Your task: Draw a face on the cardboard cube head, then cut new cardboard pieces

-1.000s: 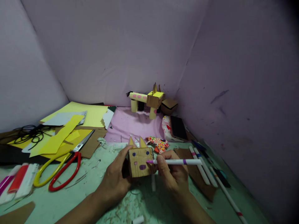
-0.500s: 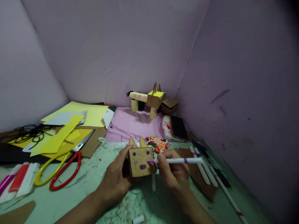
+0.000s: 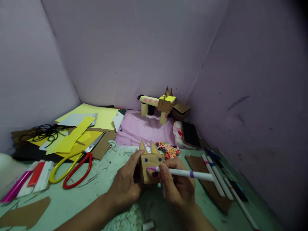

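Note:
My left hand (image 3: pixel 127 179) is closed around the left side of a small cardboard box (image 3: pixel 152 160) made into an animal head. Two pointed ears (image 3: pixel 148 147) stand on its top, and dark eyes and a dark mouth patch are drawn on its front. Between the fingers of my right hand (image 3: pixel 178 184) lies a white marker (image 3: pixel 190 173) with a purple band. Its purple tip rests on or just before the box's face, left of the middle. My right hand hides part of the box's right edge. A white cap (image 3: pixel 148 225) lies near the front edge.
Scissors with yellow and red handles (image 3: pixel 89 170) lie left, by yellow paper (image 3: pixel 77 138) and black cord (image 3: pixel 45 133). Several markers (image 3: pixel 214 178) and a cardboard piece (image 3: pixel 204 189) are right. Behind stand a cardboard animal (image 3: pixel 154 102) and a phone (image 3: pixel 190 134).
The marker tip has moved from the right side of the box's face to the left side. The whole view has shifted, so things appear farther right.

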Demonstrator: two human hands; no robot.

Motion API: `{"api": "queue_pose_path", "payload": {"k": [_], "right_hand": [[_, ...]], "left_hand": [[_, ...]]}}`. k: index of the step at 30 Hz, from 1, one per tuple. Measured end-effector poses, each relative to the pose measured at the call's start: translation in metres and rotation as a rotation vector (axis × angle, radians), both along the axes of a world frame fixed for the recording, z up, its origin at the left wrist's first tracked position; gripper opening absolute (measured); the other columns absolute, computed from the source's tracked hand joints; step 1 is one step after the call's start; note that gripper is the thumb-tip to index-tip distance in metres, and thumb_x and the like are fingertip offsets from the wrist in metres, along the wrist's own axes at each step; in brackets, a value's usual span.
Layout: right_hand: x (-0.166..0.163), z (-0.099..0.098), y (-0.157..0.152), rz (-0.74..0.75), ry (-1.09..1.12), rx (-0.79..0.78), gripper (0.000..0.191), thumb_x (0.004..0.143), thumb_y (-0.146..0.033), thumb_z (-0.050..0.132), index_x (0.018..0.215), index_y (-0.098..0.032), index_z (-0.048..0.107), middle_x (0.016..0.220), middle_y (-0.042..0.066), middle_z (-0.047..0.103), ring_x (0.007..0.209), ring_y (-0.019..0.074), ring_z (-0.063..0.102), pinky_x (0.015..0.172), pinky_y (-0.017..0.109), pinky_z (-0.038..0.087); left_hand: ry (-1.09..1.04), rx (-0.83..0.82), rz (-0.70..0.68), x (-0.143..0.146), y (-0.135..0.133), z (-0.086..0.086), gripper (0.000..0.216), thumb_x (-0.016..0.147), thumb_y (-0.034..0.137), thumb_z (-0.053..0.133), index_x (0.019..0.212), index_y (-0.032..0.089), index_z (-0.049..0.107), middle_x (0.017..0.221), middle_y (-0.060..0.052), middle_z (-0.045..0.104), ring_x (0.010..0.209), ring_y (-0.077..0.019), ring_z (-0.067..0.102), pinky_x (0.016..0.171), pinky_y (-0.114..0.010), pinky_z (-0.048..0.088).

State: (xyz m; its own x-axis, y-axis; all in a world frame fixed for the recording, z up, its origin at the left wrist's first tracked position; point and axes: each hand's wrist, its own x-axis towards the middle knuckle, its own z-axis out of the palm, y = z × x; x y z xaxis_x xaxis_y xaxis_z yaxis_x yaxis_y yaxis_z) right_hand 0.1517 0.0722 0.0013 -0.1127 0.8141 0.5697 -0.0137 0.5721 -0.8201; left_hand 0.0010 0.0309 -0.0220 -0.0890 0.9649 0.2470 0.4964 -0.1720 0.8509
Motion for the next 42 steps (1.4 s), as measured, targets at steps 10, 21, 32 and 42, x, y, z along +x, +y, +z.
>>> {"api": "queue_pose_path", "payload": {"k": [10,21,32,42], "right_hand": [[0.007,-0.002,0.007,0.020,-0.119,0.063,0.023,0.092,-0.023,0.056,0.069,-0.021,0.056,0.057,-0.005,0.057,0.048,0.0095,0.052,0.047,0.020,0.038],[0.007,-0.004,0.004,0.023,-0.178,0.068,0.021,0.092,-0.025,0.055,0.071,-0.022,0.055,0.056,-0.005,0.052,0.045,0.0097,0.046,0.046,0.023,0.033],[0.009,-0.005,0.010,0.055,-0.186,0.153,0.016,0.093,-0.019,0.056,0.077,-0.022,0.056,0.060,-0.005,0.058,0.048,0.0091,0.053,0.046,0.019,0.040],[0.011,-0.002,0.008,0.076,-0.216,0.167,0.019,0.093,-0.020,0.055,0.075,-0.022,0.056,0.057,-0.007,0.054,0.047,0.0081,0.050,0.046,0.019,0.038]], "left_hand": [[0.021,0.076,-0.018,-0.001,0.002,-0.004,0.069,0.075,0.017,0.061,0.139,0.024,0.037,0.134,-0.008,0.057,0.114,-0.0268,0.061,0.096,-0.036,0.050],[0.000,0.078,-0.039,-0.001,0.001,-0.004,0.071,0.072,0.013,0.058,0.139,0.026,0.036,0.132,-0.007,0.057,0.113,-0.0254,0.060,0.095,-0.037,0.049],[0.047,0.086,-0.029,-0.001,0.001,-0.005,0.068,0.077,0.016,0.058,0.139,0.028,0.033,0.134,-0.007,0.056,0.113,-0.0256,0.060,0.095,-0.037,0.050],[0.027,0.099,-0.036,-0.001,0.000,-0.007,0.070,0.074,0.014,0.056,0.139,0.028,0.034,0.133,-0.007,0.057,0.112,-0.0264,0.061,0.095,-0.039,0.050]]}}
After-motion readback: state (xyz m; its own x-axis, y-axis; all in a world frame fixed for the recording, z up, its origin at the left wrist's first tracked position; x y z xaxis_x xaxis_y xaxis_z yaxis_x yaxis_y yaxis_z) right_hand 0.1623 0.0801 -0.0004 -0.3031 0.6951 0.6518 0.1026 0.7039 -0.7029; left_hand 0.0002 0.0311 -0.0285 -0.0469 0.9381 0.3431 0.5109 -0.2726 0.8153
